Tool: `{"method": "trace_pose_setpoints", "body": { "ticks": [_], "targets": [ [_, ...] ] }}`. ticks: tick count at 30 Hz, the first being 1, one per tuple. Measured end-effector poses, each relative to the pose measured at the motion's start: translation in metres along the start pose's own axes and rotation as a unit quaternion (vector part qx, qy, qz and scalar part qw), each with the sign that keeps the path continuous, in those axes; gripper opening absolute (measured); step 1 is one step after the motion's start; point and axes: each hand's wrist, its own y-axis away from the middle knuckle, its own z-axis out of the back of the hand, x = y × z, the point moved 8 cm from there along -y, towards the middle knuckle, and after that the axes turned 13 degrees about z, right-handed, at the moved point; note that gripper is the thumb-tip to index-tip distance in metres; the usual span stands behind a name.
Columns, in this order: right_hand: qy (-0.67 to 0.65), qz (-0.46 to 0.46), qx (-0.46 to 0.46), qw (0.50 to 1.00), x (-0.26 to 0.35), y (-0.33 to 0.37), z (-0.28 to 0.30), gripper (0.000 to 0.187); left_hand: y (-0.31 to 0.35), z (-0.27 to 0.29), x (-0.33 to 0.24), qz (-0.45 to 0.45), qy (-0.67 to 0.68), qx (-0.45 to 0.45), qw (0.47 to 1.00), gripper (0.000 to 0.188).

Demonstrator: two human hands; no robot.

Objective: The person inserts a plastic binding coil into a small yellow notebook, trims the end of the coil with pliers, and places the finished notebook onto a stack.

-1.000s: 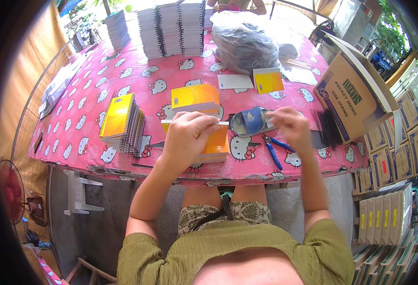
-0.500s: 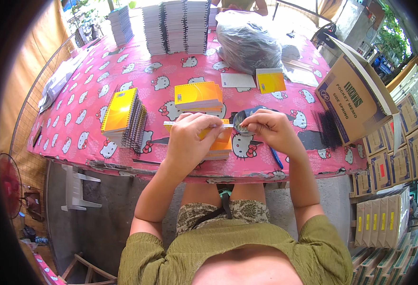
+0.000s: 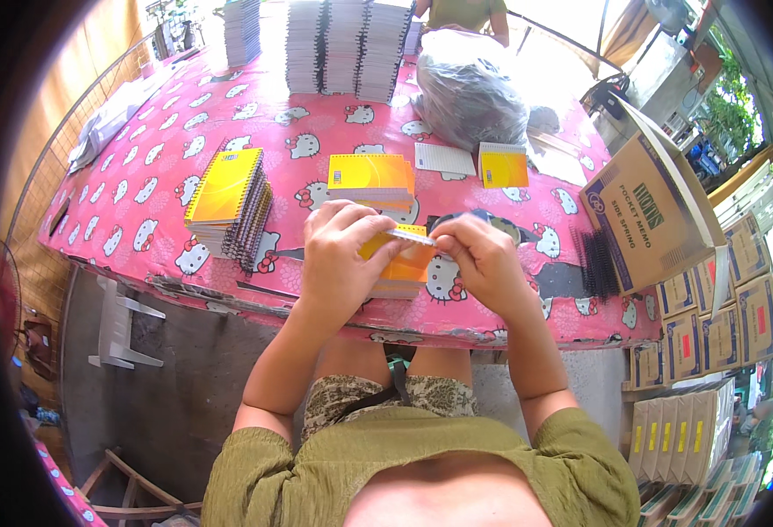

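My left hand [image 3: 338, 255] is closed on a small yellow notepad [image 3: 411, 234], whose edge with a row of holes is turned up. At the right end of that edge, my right hand [image 3: 485, 263] has its thumb and fingers pinched together. What lies between them is too small to make out. Below the held pad is a short pile of orange-yellow pads [image 3: 401, 285], partly hidden by my left hand. Just beyond my hands sits another pile of yellow pads [image 3: 370, 173]. A dark object [image 3: 516, 230] is half hidden behind my right hand.
Spiral-bound yellow notebooks [image 3: 226, 198] are stacked at left. Tall notebook stacks [image 3: 342, 48] and a grey plastic bag [image 3: 471, 92] stand farther back. Black coils [image 3: 599, 262] lie beside an open carton [image 3: 645, 206] at right. A person [image 3: 467, 13] is across the pink-covered table [image 3: 307, 114].
My right hand has moved left, from apart to the end of the notepad's holed edge. My left hand keeps the pad, now tilted. The whole view has shifted slightly.
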Motion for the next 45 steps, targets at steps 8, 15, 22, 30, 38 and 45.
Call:
{"method": "trace_pose_setpoints", "body": {
  "ticks": [8, 15, 22, 30, 38, 45],
  "targets": [
    [0.137, -0.026, 0.151, 0.979, -0.157, 0.079, 0.038, 0.037, -0.008, -0.003, -0.002, -0.057, 0.034, -0.013, 0.998, 0.025],
    [0.208, -0.130, 0.129, 0.961, -0.174, 0.064, 0.007, 0.054, -0.006, -0.010, 0.003, -0.023, 0.041, -0.018, 0.999, 0.031],
    [-0.273, -0.108, 0.018, 0.956, -0.081, 0.001, 0.013, 0.043, -0.011, -0.018, 0.005, -0.001, 0.036, 0.002, 0.999, 0.030],
    [-0.055, -0.101, 0.083, 0.990, -0.093, -0.007, 0.009, 0.035, -0.011, -0.020, 0.006, 0.008, 0.048, 0.030, 0.998, 0.029],
    [-0.442, -0.192, -0.033, 0.876, -0.099, -0.007, -0.007, 0.044, -0.014, -0.004, 0.019, 0.011, 0.106, -0.012, 0.994, 0.044],
    [-0.327, -0.134, 0.006, 0.936, -0.082, -0.026, -0.022, 0.043, 0.004, -0.013, 0.067, 0.196, 0.378, -0.008, 0.905, 0.031]
  ]
}}
